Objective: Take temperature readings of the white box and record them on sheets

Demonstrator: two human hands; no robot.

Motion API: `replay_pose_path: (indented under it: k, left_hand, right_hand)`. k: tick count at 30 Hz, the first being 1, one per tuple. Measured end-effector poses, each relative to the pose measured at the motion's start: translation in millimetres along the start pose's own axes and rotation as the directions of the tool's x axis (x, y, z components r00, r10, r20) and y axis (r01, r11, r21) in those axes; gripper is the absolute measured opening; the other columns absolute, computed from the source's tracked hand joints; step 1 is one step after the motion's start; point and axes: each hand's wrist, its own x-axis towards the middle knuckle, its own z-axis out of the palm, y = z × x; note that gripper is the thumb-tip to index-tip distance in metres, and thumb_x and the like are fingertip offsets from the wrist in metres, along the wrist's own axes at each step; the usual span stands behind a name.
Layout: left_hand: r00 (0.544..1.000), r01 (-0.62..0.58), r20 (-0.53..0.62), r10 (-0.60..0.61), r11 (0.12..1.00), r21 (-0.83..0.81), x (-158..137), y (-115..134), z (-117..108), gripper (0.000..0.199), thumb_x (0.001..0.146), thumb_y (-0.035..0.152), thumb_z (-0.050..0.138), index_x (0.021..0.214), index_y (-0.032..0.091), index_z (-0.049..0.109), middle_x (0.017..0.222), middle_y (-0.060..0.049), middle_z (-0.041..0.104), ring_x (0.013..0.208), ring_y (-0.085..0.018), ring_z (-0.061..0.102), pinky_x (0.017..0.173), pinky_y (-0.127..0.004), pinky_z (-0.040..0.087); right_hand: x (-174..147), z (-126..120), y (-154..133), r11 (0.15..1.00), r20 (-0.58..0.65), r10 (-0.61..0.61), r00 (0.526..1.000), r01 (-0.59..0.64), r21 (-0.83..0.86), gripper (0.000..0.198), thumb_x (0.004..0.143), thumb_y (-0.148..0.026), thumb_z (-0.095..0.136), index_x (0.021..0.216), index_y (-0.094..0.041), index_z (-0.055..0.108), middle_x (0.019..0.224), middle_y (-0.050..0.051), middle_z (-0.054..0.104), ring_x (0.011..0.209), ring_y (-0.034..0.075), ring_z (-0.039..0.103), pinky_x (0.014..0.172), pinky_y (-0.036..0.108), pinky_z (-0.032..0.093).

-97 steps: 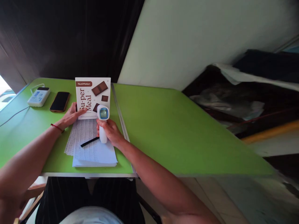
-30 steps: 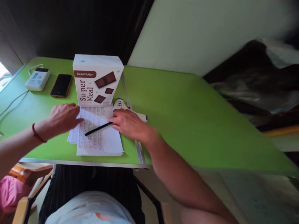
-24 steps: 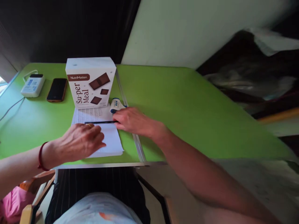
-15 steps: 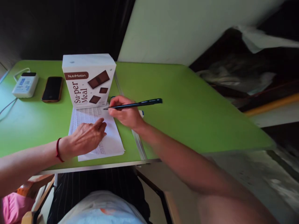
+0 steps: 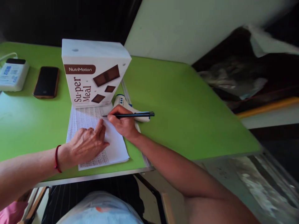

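Between the thumb and fingers of my right hand [image 5: 123,123] is a dark pen [image 5: 137,114], its tip at the written part of a paper sheet [image 5: 116,146]. My left hand [image 5: 87,143] rests on the same paper, index finger stretched toward the pen tip and the other fingers partly bent. Dense rows of small handwriting cover the paper's left side; its right side is blank. A white box [image 5: 81,77] printed "NutriMotion Su-per Meal" stands upright at the top of the paper. Behind my right hand lies a white handheld device [image 5: 120,101] with blue marks, partly covered.
On the green table [image 5: 182,112], a dark phone [image 5: 46,82] lies left of the box. Farther left sits a white power adapter [image 5: 12,74] with a cable. A pale wall and a dark shelf holding a plastic bag [image 5: 233,77] are to the right.
My right hand has lowered, bringing the pen tip down the paper near my left index finger. The view has shifted closer, and more of the white device shows.
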Motion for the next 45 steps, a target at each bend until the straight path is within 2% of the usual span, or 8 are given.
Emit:
replay_pose_path:
  k: [7,12,23,27,35,41,45]
  left_hand:
    - [1.0,-0.016,0.008,0.015,0.995,0.096,-4.1,5.3,-3.9,0.047,0.108,0.041,0.048,0.132,0.006,0.067,0.147,-0.03,0.057,0.071,-0.025,0.076,0.053,-0.035,0.054]
    - [1.0,-0.015,0.015,0.014,0.994,0.11,-6.0,6.7,-3.7,0.05,0.108,0.042,0.049,0.136,0.004,0.064,0.151,-0.033,0.052,0.075,-0.026,0.076,0.057,-0.036,0.058]
    - [1.0,-0.003,0.0,0.003,0.995,0.096,-4.8,6.8,-3.7,0.051,0.107,0.043,0.05,0.136,0.004,0.065,0.149,-0.032,0.054,0.074,-0.026,0.076,0.056,-0.035,0.057]
    - [1.0,-0.004,-0.012,0.006,0.996,0.085,-5.1,6.1,-1.7,0.045,0.107,0.041,0.05,0.132,0.007,0.067,0.148,-0.03,0.055,0.073,-0.025,0.076,0.054,-0.035,0.056]
    - [1.0,-0.009,0.008,0.008,0.997,0.073,-3.8,4.9,-4.5,0.045,0.107,0.041,0.049,0.13,0.007,0.068,0.148,-0.031,0.054,0.075,-0.026,0.076,0.054,-0.036,0.056]
    - [1.0,-0.008,0.002,0.008,0.996,0.083,-4.0,5.0,-3.2,0.045,0.108,0.041,0.048,0.129,0.007,0.068,0.142,-0.027,0.06,0.074,-0.026,0.076,0.054,-0.037,0.057]
    - [1.0,-0.001,-0.002,0.001,0.997,0.077,-4.6,4.9,-2.9,0.045,0.107,0.042,0.049,0.13,0.007,0.068,0.145,-0.028,0.057,0.074,-0.026,0.076,0.055,-0.037,0.057]
  right_hand:
    - [0.1,-0.6,12.4,0.983,0.023,-0.182,0.983,0.182,-0.025,0.017,0.081,-0.031,0.06,0.068,-0.025,0.051,0.059,-0.005,0.052,0.057,0.013,0.045,0.058,0.028,0.041]
    - [0.8,0.6,17.0,0.972,0.014,-0.23,0.973,0.23,-0.039,0.017,0.083,-0.027,0.061,0.069,-0.025,0.051,0.059,-0.006,0.053,0.056,0.012,0.046,0.056,0.027,0.04]
    - [1.7,-1.8,15.0,0.962,0.053,-0.258,0.965,0.262,-0.078,0.016,0.082,-0.021,0.06,0.07,-0.025,0.05,0.06,-0.006,0.054,0.055,0.012,0.047,0.055,0.026,0.041]
    - [1.7,-1.9,15.9,0.965,0.061,-0.246,0.967,0.25,-0.075,0.016,0.082,-0.023,0.06,0.069,-0.025,0.051,0.059,-0.006,0.054,0.055,0.012,0.047,0.055,0.026,0.041]
    - [1.9,0.4,18.0,0.959,-0.025,-0.276,0.961,0.273,-0.08,0.016,0.081,-0.023,0.059,0.068,-0.025,0.05,0.058,-0.006,0.052,0.055,0.012,0.046,0.055,0.026,0.041]
    - [3.2,-0.2,16.5,0.961,0.005,-0.266,0.964,0.266,-0.08,0.016,0.08,-0.023,0.059,0.067,-0.025,0.049,0.057,-0.007,0.051,0.054,0.012,0.044,0.055,0.026,0.04]
    - [2.9,-1.3,16.4,0.964,0.024,-0.254,0.967,0.255,-0.074,0.017,0.081,-0.023,0.058,0.068,-0.025,0.049,0.057,-0.007,0.049,0.054,0.012,0.043,0.055,0.027,0.04]
